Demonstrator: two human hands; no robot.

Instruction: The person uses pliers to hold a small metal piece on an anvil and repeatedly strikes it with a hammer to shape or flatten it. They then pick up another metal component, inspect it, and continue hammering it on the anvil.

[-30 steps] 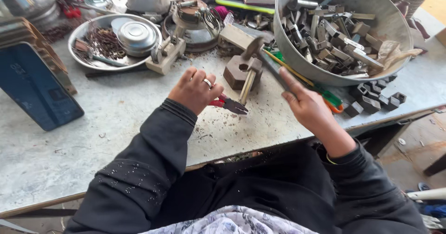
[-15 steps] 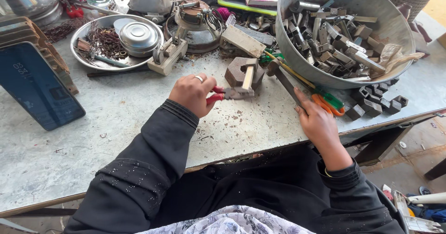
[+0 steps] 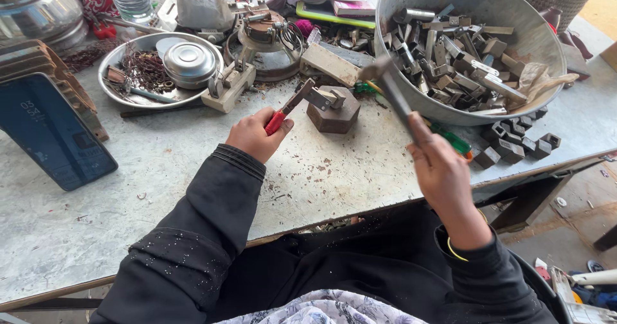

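The left hand (image 3: 256, 134) is clenched round the red-handled pliers (image 3: 290, 107), whose long axis slants up and right to pinch a small grey metal piece (image 3: 320, 97) on the brown hexagonal metal block (image 3: 335, 112) on the scuffed grey table (image 3: 160, 170). The right hand (image 3: 443, 173) grasps a dark-handled hammer (image 3: 385, 83), its head raised just right of that piece.

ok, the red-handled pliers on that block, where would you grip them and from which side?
By the red handles, coming from the near left, as the left hand does now. The pliers slant up and to the right, with their metal nose on the small piece atop the brown block. The handle end is the only free part and stays clear of the hammer.
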